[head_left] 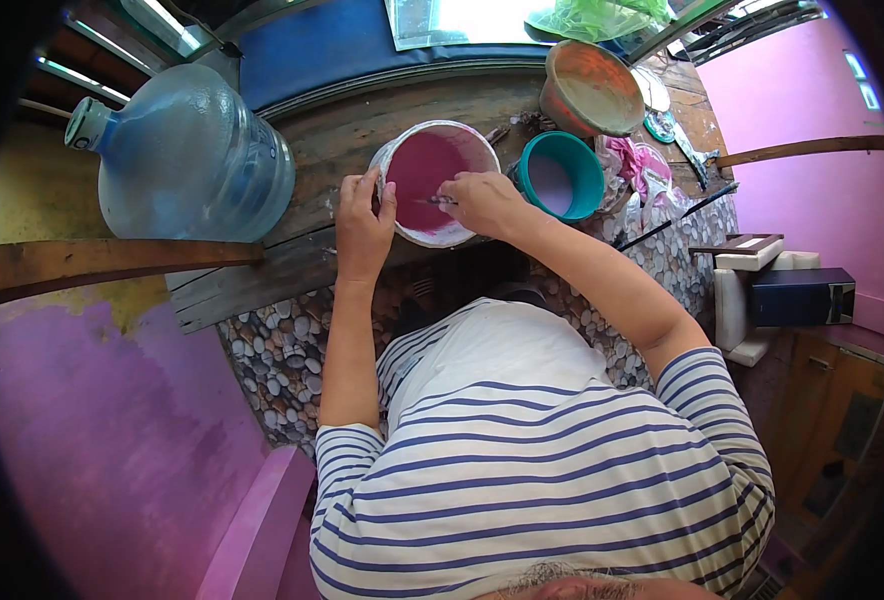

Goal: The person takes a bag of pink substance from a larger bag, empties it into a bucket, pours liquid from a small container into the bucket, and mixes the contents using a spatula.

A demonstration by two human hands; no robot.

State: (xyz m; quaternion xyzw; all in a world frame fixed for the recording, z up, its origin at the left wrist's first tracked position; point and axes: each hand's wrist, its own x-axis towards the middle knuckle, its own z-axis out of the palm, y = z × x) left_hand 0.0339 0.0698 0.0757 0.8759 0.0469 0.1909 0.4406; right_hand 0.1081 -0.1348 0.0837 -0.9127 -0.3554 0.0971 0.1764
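A white bucket (446, 238) with a paint-smeared rim stands on the wooden table and holds pink paint (424, 178). My left hand (364, 228) grips the bucket's left rim, thumb toward the inside and fingers along the outside. Over the bucket's right side, my right hand (484, 205) is closed around a thin stick-like tool (440, 199), whose short visible end points into the bucket. The rest of that tool is hidden by my hand, so its exact kind does not show. Just right of the bucket is a teal pail (592, 178) with pale lilac liquid (550, 188).
A large clear water jug (197, 155) lies on its side at left. Behind the teal pail sits a stained orange-brown basin (552, 100). Pink plastic bags (647, 170) and a dark stick (682, 213) are at right. A blue box (800, 297) is farther right.
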